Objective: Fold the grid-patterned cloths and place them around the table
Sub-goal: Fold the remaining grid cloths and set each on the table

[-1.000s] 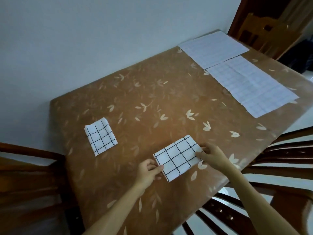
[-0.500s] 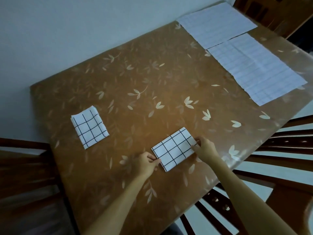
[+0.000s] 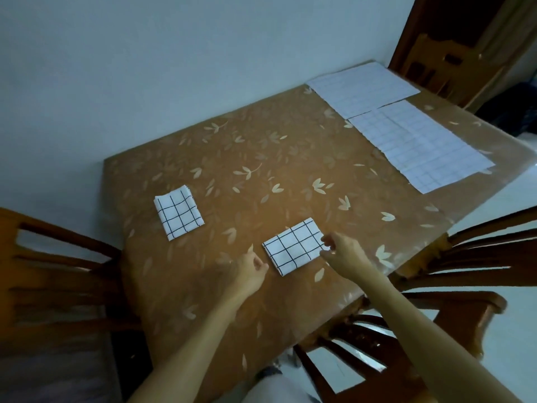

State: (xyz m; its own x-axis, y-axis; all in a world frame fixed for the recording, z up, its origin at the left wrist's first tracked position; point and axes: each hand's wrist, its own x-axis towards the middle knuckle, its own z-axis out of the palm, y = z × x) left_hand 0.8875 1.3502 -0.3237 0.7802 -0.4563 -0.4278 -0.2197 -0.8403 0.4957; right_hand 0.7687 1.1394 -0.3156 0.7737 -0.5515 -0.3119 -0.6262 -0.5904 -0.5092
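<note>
Near cloth: A folded grid-patterned cloth [image 3: 293, 247], white crossed with thin black lines, lies as a flat, crisp rectangle close to the table's near edge, between the two hands.
Left hand: The left hand [image 3: 250, 271] hovers just left of that cloth with fingers loosely curled and gripping nothing. A strip of tabletop shows between hand and fabric.
Right hand: The right hand [image 3: 344, 254] is at the cloth's right short edge, fingertips bunched over its corner. Whether they pinch the fabric or only hover cannot be told.
Second cloth: A second folded cloth [image 3: 178, 212], squarer and slightly rumpled along its top edge, lies toward the table's left end, well apart from the first.
Spread cloths: A far flat cloth [image 3: 363, 88] and a near flat cloth [image 3: 418, 144], both pale with faint grids and ridged creases, lie side by side at the right end.
Table: The table [image 3: 261, 170] wears a glossy brown cover printed with pale leaf sprigs.
Seating: A left chair [image 3: 58, 271] and a right chair [image 3: 479, 257], dark wood with slatted backs, flank the table.
</note>
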